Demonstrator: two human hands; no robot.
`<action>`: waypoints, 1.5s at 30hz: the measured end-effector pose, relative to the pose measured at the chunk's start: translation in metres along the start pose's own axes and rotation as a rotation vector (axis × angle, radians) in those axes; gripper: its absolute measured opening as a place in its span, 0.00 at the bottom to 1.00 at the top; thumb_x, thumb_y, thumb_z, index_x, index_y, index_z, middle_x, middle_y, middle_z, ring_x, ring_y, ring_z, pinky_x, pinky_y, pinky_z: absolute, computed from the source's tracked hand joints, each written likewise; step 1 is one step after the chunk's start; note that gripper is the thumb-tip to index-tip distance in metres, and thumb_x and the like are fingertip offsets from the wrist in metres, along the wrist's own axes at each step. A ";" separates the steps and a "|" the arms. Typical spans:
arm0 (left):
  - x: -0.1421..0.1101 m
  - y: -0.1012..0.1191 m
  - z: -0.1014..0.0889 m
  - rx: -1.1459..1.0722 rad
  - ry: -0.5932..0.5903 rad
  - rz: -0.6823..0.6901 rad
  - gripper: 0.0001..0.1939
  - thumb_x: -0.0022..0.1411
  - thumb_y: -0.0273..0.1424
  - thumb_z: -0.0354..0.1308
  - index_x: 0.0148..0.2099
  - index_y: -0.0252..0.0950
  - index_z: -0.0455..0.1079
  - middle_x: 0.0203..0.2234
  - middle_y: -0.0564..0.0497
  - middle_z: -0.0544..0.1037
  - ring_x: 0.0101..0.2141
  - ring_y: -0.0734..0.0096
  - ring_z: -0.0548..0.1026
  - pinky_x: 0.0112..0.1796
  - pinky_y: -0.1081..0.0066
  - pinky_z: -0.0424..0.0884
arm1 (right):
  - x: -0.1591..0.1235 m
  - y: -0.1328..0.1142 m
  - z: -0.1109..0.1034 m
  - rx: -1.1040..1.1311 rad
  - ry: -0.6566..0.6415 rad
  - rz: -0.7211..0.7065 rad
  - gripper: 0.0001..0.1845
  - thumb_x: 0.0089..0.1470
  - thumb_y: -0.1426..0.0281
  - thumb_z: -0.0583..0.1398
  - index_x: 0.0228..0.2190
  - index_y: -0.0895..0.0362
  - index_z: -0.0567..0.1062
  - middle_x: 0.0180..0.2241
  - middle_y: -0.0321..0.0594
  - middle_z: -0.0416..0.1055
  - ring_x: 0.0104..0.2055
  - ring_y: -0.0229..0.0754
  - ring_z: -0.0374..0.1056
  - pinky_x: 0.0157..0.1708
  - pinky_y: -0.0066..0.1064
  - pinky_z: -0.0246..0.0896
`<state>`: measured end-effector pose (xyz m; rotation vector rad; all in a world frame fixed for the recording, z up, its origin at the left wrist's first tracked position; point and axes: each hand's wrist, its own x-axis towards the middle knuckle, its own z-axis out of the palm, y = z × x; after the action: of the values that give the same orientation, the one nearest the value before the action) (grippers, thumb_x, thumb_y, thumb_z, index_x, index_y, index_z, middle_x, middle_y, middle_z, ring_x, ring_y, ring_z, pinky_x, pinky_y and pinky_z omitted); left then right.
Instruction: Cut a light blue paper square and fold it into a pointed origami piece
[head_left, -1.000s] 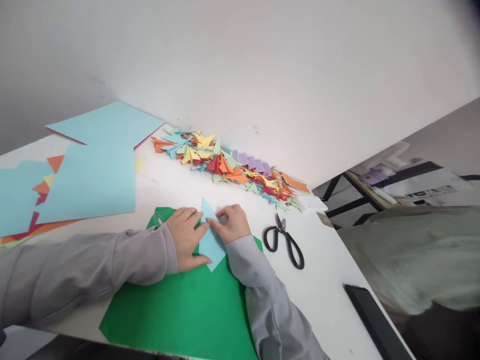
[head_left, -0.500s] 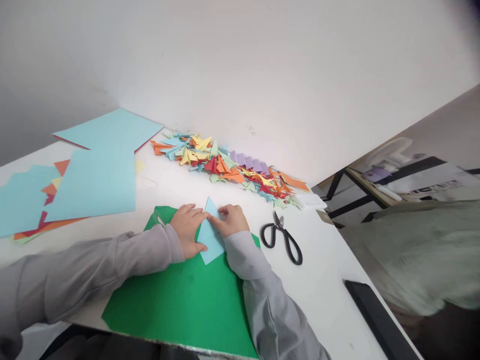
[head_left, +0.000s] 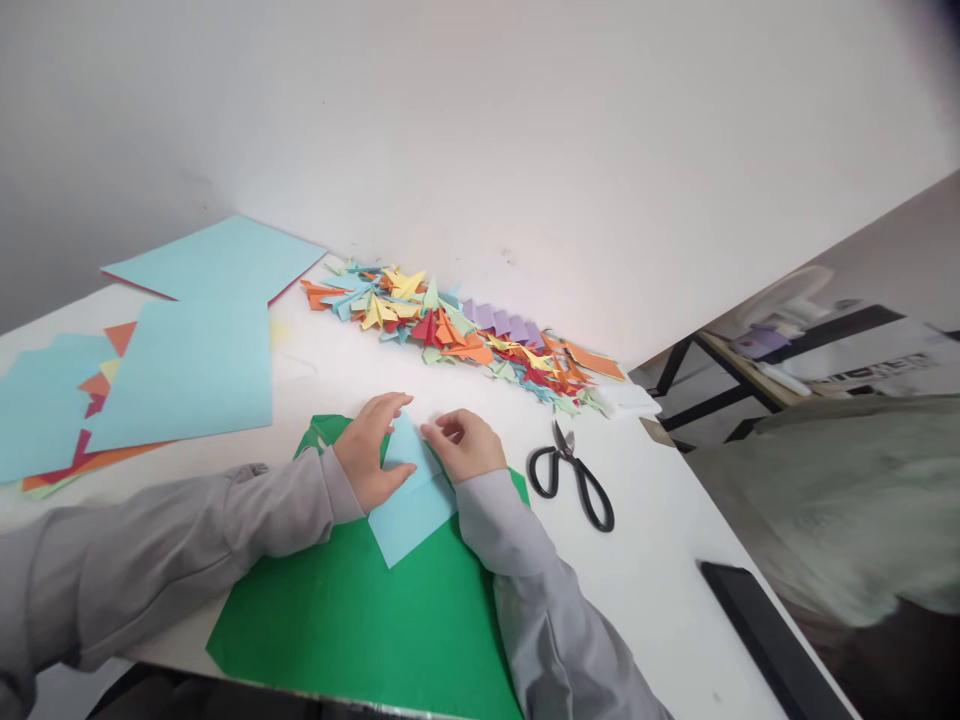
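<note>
A light blue sheet of paper [head_left: 409,510] with a crease across it lies on a green mat [head_left: 360,620], its pointed end away from me. My left hand [head_left: 371,450] is at the sheet's left edge with thumb and fingers spread apart, the thumb resting over the paper. At the upper right edge my right hand [head_left: 466,447] has its fingers curled, thumb and forefinger pinched at the paper's edge. Black-handled scissors [head_left: 570,470] lie with blades parted to the right of my right hand.
Behind the hands, a long heap of small folded paper planes [head_left: 450,330] lies along the wall. Light blue sheets [head_left: 195,370] over other coloured paper are at the left. A black flat object [head_left: 772,640] lies near the table's right edge. A shelf [head_left: 735,370] stands beyond.
More of the light blue paper now shows, its lower corner reaching nearer to me and to the left. My left hand's fingers have lifted and spread. My right hand has shifted slightly right.
</note>
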<state>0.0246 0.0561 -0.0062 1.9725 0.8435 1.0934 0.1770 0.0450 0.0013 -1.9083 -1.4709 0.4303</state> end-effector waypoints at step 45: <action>0.019 -0.019 -0.025 -0.014 -0.054 0.217 0.31 0.36 0.28 0.64 0.47 0.36 0.66 0.44 0.42 0.67 0.44 0.60 0.67 0.42 0.63 0.67 | 0.003 -0.001 -0.012 0.692 0.048 -0.028 0.08 0.38 0.68 0.62 0.26 0.54 0.78 0.23 0.35 0.74 0.23 0.36 0.64 0.24 0.29 0.59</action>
<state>0.0070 0.0887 -0.0043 2.1090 0.6018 1.1587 0.1846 0.0447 0.0107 -1.3306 -1.1142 0.7593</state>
